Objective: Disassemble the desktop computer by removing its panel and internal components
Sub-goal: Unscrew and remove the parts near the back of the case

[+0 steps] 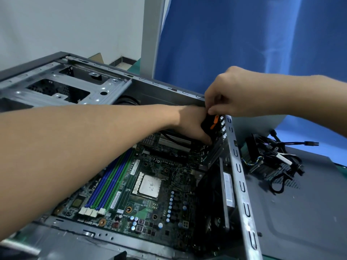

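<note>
Computer case (242,184) lies open on its side. My left hand (193,122) grips a black-and-orange tool handle (209,123) at the rear corner, and my right hand (231,94) pinches its top. I judge a slip could gouge the motherboard (142,209).

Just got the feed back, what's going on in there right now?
A person has both hands at the rear corner of the open computer case. The left hand grips a black-and-orange tool there, and the right hand pinches its top end. The motherboard sits inside, its processor bare. A cooler and cables lie on the removed side panel alongside.
</note>
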